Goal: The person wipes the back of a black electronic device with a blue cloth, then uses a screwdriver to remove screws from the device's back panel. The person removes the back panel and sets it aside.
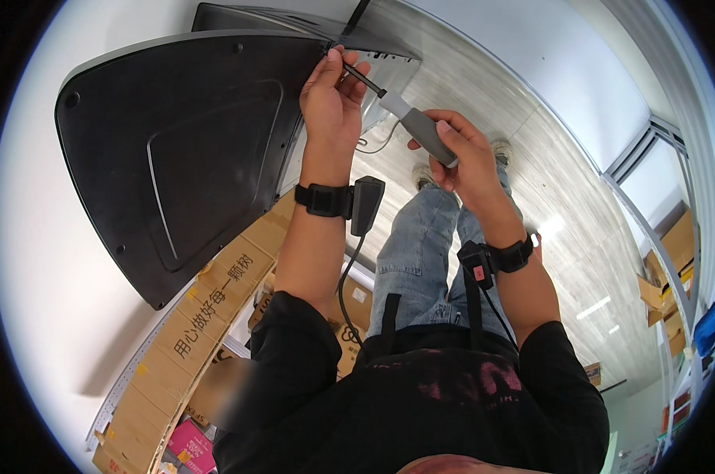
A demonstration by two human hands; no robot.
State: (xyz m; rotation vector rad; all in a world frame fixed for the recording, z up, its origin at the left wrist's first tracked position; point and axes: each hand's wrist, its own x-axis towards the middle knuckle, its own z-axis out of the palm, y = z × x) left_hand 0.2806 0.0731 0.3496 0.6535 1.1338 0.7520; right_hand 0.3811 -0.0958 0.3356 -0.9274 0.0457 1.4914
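My right hand (462,150) is wrapped round the grey handle of a screwdriver (424,130). The dark shaft slants up and left toward the upper corner of a large black panel (207,158). Close to the tip, the fingers of my left hand (335,95) are bent around the shaft at the panel's edge. Whether they pinch the shaft or a small screw, I cannot make out. Several screw holes run along the panel's rim, and a raised curved outline marks its middle. The exact contact of the tip is hidden by my left fingers.
Behind the panel stands another dark casing part (270,17) with a pale slotted side. Flattened cardboard (207,316) lies along the lower left, with boxes and a pink package (191,446) beside it. Cables hang from both wrist straps. Shelving with cartons (673,237) stands at the right.
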